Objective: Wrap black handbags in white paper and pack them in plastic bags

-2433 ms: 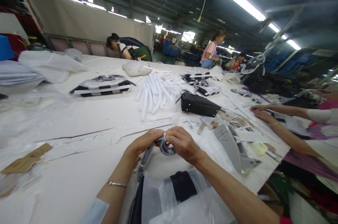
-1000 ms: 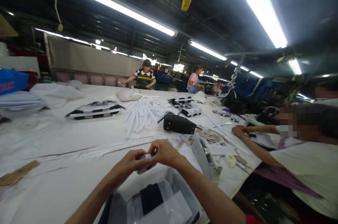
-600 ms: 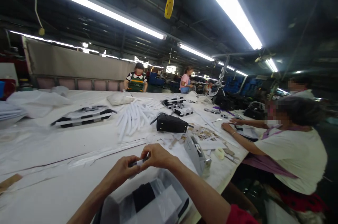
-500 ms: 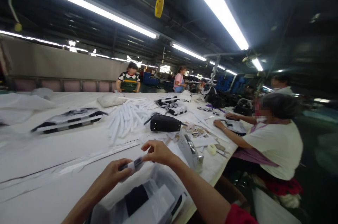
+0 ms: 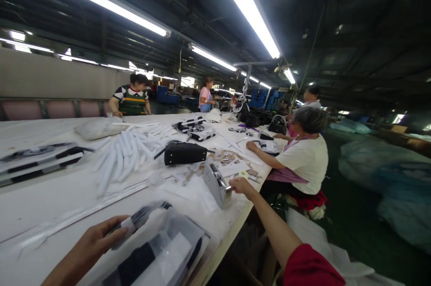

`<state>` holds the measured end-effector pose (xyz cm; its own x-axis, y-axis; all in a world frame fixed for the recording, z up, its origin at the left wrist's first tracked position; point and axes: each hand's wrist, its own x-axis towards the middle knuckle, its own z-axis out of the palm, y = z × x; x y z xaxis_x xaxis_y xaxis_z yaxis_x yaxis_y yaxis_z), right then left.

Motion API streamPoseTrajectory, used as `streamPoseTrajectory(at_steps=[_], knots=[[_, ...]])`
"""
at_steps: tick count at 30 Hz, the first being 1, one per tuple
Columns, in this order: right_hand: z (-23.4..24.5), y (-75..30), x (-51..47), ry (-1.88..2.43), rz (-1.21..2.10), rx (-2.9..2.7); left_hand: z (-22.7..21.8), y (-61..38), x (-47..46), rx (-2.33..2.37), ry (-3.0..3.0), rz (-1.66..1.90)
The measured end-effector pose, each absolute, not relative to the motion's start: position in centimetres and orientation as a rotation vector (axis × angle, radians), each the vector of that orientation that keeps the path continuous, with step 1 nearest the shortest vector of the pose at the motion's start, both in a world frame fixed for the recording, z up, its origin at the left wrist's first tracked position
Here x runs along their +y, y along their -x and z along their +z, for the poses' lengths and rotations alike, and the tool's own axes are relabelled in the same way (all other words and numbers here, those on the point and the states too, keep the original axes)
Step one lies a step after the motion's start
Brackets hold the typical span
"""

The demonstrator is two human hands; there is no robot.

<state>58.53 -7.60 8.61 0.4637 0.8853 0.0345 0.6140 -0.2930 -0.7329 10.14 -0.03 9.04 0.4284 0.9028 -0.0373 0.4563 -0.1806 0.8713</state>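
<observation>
In the head view, my left hand (image 5: 107,234) is closed around a bag handle (image 5: 143,216) wrapped in clear film with a white band. Below the handle lies the handbag (image 5: 131,263), black, white and grey with a clear plastic covering, at the table's near edge. A grey tape dispenser (image 5: 217,187) stands beyond the bag to the right. At its front end, my right hand (image 5: 243,187) has its fingers pinched on the tape; the strip itself is hard to make out.
Behind the dispenser lies a black handbag (image 5: 185,153). White foam strips (image 5: 124,151) are heaped left of it, with a striped bag (image 5: 43,162) farther left. Brown scraps (image 5: 229,158) litter the table. A co-worker in a white top (image 5: 303,160) sits along the right edge.
My right hand has left the handle and moved right to the tape dispenser. My left hand still holds the handle. The view has turned to the right.
</observation>
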Motion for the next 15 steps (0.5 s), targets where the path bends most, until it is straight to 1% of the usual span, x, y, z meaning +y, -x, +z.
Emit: streamPoseTrajectory(at_steps=[4, 8, 11, 15], knots=[[6.8, -59.2, -7.3, 1.859, 0.824, -1.105, 9.2, -10.2, -0.6, 1.188, -1.746, 0.628], [6.7, -60.2, -6.6, 1.783, 0.985, -1.038, 9.6, -10.4, -1.3, 1.188, -1.733, 0.641], [6.7, -60.2, -6.3, 1.783, 0.986, -1.01, 10.2, -10.6, -1.8, 1.164, -1.726, 0.656], [6.8, -59.9, -6.6, 1.803, 0.871, -0.999, 10.2, -10.7, -1.9, 1.177, -1.712, 0.654]])
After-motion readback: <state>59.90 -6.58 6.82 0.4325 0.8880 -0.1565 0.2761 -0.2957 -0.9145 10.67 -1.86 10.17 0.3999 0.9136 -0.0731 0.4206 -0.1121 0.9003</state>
